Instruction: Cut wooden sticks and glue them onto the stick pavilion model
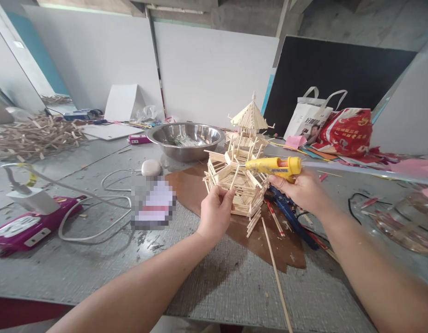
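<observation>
My left hand pinches a short wooden stick in front of a pavilion model built from thin sticks. My right hand is wrapped round a yellow glue gun, its nozzle close to the top end of that stick; whether they touch I cannot tell. A clear glue stick runs out of the gun's back to the right. Behind the open stick frame rises a small pointed roof of sticks. The model stands on a brown sheet.
A steel bowl stands behind the model on the left. Blue-handled pliers and a long loose stick lie to the right and front. Left are a purple power strip and white cable. A glass jar is far right.
</observation>
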### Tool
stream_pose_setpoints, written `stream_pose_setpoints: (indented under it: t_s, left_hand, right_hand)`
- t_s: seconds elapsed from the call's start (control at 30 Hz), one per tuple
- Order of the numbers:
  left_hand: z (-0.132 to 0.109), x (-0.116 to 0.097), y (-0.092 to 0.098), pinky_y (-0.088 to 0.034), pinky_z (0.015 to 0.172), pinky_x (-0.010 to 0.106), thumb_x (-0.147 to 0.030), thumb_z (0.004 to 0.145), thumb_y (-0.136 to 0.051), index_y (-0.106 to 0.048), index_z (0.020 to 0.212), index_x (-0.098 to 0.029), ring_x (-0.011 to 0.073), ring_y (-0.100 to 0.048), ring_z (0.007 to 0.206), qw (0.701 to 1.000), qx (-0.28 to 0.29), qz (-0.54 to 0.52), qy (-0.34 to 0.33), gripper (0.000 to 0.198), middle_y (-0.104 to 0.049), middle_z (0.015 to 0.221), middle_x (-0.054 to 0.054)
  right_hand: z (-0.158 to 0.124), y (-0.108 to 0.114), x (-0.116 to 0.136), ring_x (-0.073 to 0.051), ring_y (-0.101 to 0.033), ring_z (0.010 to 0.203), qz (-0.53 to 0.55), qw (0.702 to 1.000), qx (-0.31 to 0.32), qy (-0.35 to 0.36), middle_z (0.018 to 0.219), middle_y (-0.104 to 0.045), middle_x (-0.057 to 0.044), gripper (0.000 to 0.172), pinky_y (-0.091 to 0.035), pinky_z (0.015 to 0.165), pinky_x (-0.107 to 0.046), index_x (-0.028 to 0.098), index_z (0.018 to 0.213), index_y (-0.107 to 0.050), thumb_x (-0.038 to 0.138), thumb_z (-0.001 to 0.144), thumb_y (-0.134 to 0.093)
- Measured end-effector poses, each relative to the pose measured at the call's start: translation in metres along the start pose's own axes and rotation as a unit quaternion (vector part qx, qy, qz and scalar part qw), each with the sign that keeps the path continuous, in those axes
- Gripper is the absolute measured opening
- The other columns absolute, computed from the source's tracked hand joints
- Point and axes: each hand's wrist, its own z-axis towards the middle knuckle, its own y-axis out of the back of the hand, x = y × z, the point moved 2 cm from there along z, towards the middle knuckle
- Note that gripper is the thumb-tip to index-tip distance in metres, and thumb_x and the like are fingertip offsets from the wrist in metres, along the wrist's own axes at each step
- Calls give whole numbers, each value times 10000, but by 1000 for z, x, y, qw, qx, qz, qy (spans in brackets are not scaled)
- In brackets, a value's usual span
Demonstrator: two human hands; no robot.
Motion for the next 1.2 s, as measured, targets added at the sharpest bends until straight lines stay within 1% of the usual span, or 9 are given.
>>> stream_pose_setpoints:
  t_s: [0.17,0.37,0.6,0.73,0.83,0.93,1.1,1.2]
  left_hand:
    - [0,1,0,-345,507,207,-458,746,-459,-442,598,-189,93,-450,493,1000,-1,-6,0,308,-500,493,-38]
    - [-1,0,0,-346,506,207,-449,745,-465,-446,599,-189,93,-451,490,1000,0,-14,1,299,-499,490,-39]
    - [-1,-2,2,-344,510,208,-445,741,-466,-446,587,-184,92,-446,495,1000,-1,-20,6,304,-504,498,-34]
    - [0,0,2,-340,506,210,-441,740,-466,-454,599,-185,94,-446,489,999,3,-37,11,293,-503,496,-34]
    - [0,0,2,-342,504,214,-437,732,-478,-455,607,-186,94,-447,477,999,-1,-48,14,282,-504,489,-34]
    - [-1,-1,3,-346,505,213,-429,735,-476,-445,598,-190,91,-446,465,999,-6,-47,17,277,-505,477,-40]
    - [0,-1,3,-352,514,210,-425,749,-462,-438,582,-190,91,-459,480,1000,-7,-29,9,288,-518,480,-40]
    - [0,1,3,-352,512,212,-424,754,-456,-440,589,-191,92,-460,482,1000,-9,-19,8,286,-524,482,-37]
  right_hand:
    - [0,1,0,-220,-608,822,3,1000,5,-8,869,-671,-60,273,-468,737,-358,185,869,-635,391,746,-502]
    - [0,-1,-2,-222,-607,831,0,1000,6,-7,864,-673,-49,278,-471,729,-364,203,870,-641,408,749,-497]
    - [0,0,-2,-222,-608,818,-2,1000,8,-11,868,-669,-57,283,-469,726,-360,193,875,-629,408,745,-498]
    - [0,3,-4,-226,-609,793,6,1000,-7,-10,822,-667,-50,260,-472,689,-344,199,831,-628,408,748,-498]
    - [0,6,-6,-220,-612,750,21,999,-21,-17,798,-663,-41,277,-475,626,-322,205,852,-619,430,743,-500]
    - [0,8,-7,-211,-612,707,22,999,-19,-29,749,-659,-36,283,-469,577,-306,208,831,-619,448,736,-503]
    - [0,7,-4,-192,-603,698,26,999,-18,-22,762,-655,-33,264,-464,587,-299,209,830,-614,431,741,-504]
    - [0,6,-4,-192,-601,681,31,999,-15,-21,725,-649,-33,257,-461,573,-299,202,816,-612,424,741,-507]
